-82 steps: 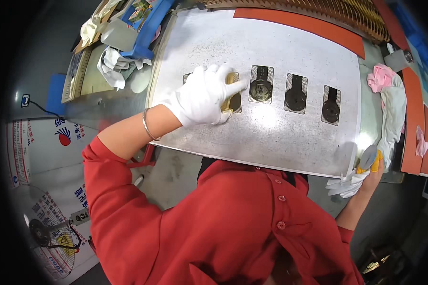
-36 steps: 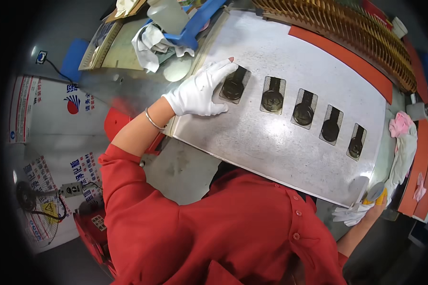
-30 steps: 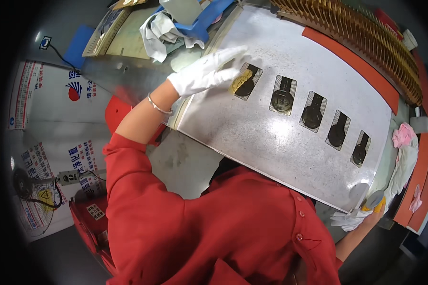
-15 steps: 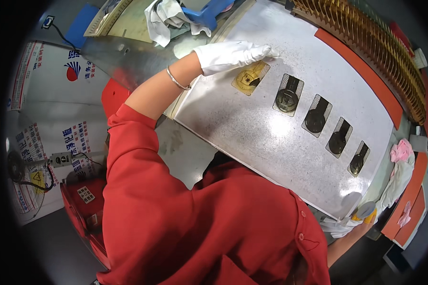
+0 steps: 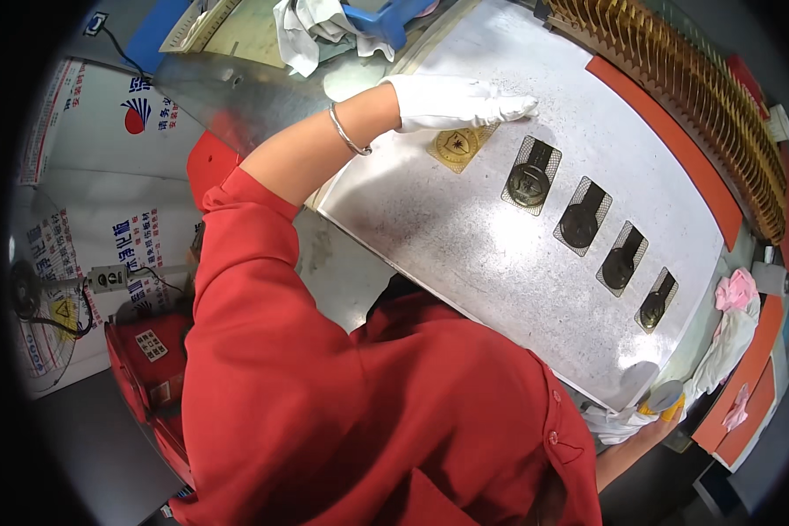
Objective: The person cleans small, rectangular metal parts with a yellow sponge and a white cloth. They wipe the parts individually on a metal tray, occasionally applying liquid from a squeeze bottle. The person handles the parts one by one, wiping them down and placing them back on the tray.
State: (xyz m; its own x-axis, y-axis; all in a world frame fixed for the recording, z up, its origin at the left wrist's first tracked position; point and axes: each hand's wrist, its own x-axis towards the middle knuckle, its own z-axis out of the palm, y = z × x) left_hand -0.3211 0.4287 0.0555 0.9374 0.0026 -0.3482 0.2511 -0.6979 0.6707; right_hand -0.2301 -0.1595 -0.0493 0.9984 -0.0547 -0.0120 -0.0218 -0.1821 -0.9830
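My left hand, in a white glove, reaches over the white tabletop with its fingers stretched out flat. It hovers over or rests at the upper edge of a flat gold-coloured piece with a round emblem and mesh-patterned corners, covering part of it. Whether it touches the piece cannot be told. Four similar dark pieces, such as the nearest one, lie in a slanting row to the right. At the table's lower right corner is my right hand, by something yellow-orange and a grey round object; its fingers are mostly hidden.
A brown slotted rack curves along the far right, behind an orange-red strip. Pink cloth and white cloth lie at the right edge. More white cloth and a blue object sit at the upper left.
My left hand has slid a little to the right, toward the dark pieces. A dark patch seen on the gold piece before is no longer visible. My right hand has hardly moved.
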